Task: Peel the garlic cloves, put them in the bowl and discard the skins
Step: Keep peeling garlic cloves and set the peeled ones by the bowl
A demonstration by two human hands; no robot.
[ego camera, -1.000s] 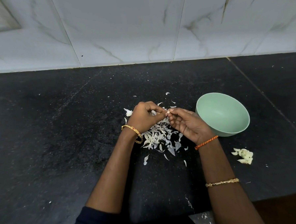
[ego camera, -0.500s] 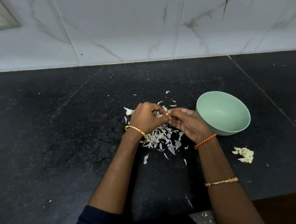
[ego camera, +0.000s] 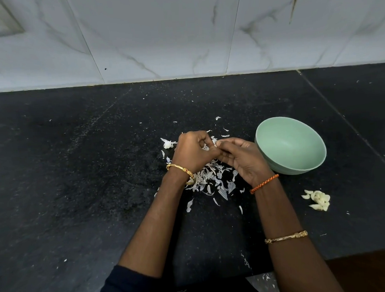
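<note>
On the black tabletop (ego camera: 77,174), taking the green bowl (ego camera: 290,145) as landmark: well to its left, a garlic remnant (ego camera: 168,144) lies by the left hand (ego camera: 193,153), whose curled fingers pinch a garlic clove (ego camera: 214,142) together with the right hand (ego camera: 239,159) just beside the bowl. The skins (ego camera: 211,178) lie heaped beneath both hands. Peeled cloves (ego camera: 318,200) sit near the bowl, towards the tabletop's front edge, none visible inside.
</note>
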